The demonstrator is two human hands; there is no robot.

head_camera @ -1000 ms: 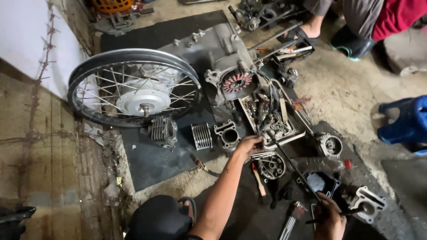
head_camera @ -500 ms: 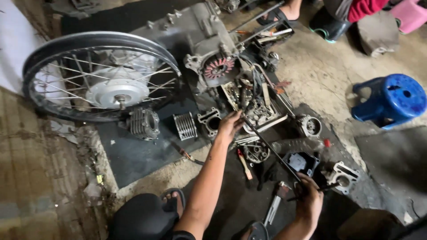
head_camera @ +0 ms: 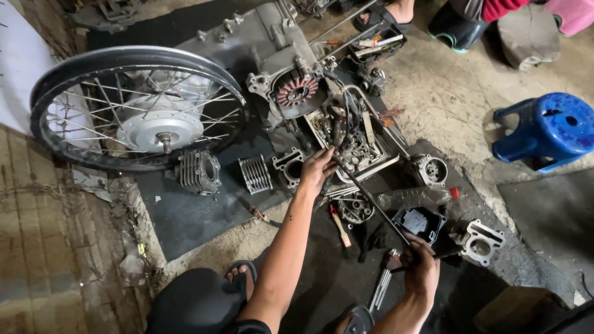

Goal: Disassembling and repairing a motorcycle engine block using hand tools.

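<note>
Head view: left hand (head_camera: 317, 168) and right hand (head_camera: 422, 269) grip a long rod (head_camera: 370, 199) amid engine parts; spoked wheel (head_camera: 137, 106) and blue stool (head_camera: 547, 131) lie apart.

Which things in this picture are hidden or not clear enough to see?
Head view only:
- Left hand: its fingertips and the rod's top end merge into the cluttered parts tray; grip unclear.
- Right hand: the long rod ends inside the fist.
- Other person: cut off by the top edge.
- Wheel: hides the engine case behind.
</note>
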